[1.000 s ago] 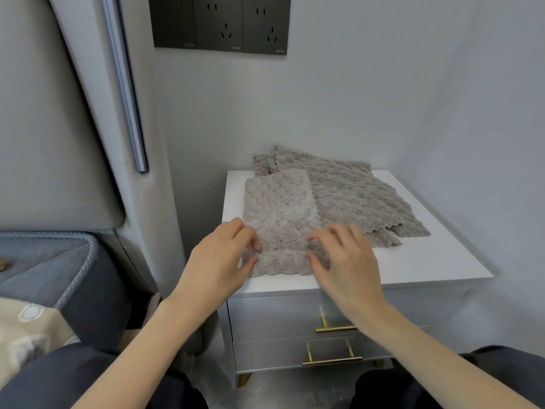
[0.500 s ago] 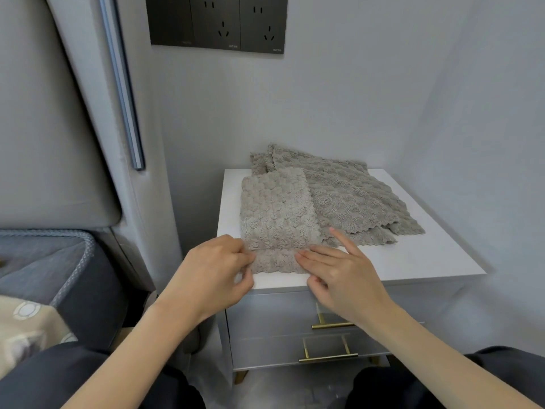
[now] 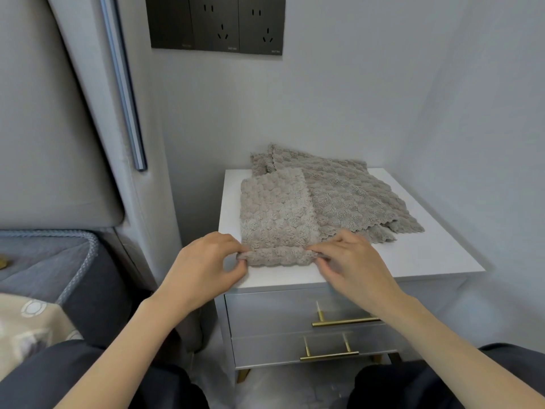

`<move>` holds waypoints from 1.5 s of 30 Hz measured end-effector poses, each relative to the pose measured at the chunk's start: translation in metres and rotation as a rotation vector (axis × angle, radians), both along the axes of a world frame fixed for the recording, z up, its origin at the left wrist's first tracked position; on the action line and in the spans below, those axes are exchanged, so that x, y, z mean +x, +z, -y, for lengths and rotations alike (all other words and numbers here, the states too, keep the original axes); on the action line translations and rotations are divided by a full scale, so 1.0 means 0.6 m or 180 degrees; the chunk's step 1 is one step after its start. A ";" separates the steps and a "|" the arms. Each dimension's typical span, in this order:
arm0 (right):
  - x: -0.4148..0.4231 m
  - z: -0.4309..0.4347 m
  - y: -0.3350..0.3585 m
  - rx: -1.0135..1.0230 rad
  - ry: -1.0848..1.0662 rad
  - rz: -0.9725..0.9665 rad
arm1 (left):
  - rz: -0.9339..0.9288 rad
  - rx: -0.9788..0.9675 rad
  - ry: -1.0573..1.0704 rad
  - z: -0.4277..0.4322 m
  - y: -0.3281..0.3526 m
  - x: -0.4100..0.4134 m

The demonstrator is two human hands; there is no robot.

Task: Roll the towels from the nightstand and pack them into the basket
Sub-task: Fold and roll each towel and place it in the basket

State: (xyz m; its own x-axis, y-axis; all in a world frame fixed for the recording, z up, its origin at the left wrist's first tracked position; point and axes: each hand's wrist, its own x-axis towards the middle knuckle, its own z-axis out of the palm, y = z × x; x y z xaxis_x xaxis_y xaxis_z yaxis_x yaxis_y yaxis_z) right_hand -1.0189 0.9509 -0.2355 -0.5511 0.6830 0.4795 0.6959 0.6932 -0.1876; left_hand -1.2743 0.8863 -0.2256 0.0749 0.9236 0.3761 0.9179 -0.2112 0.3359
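A light beige folded towel (image 3: 277, 214) lies lengthwise on the left half of the white nightstand (image 3: 418, 261). Its near edge is turned over into a small roll (image 3: 278, 256). My left hand (image 3: 206, 267) pinches the left end of that roll and my right hand (image 3: 351, 261) pinches the right end. A pile of darker grey-beige towels (image 3: 354, 199) lies spread behind and to the right, partly under the folded one. No basket is in view.
The nightstand has two drawers with gold handles (image 3: 345, 321). A padded headboard (image 3: 53, 128) and the bed corner (image 3: 59, 258) stand to the left. Walls close in behind and to the right, with a dark socket panel (image 3: 218, 23) above. My knees show at the bottom.
Both hands slid to the towel's near edge and curled it over; the flat edge is now a small roll pinched at both ends.
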 end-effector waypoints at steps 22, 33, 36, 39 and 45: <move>-0.049 -0.007 -0.013 0.1334 0.0269 -0.0359 | -0.0049 0.0577 -0.0433 -0.009 -0.001 0.040; -0.051 0.022 -0.027 0.1024 0.0432 0.0266 | -0.0700 0.0784 -0.0669 -0.007 -0.019 0.047; -0.037 0.019 -0.020 0.0863 0.0386 0.0175 | -0.0692 0.0724 -0.0545 -0.003 -0.011 0.033; -0.024 0.019 -0.019 0.0708 0.0339 0.0171 | -0.0616 0.0652 -0.0479 0.003 -0.003 0.022; -0.015 0.018 -0.015 0.0434 0.0222 0.0144 | -0.0506 0.0535 -0.0227 0.012 -0.007 0.015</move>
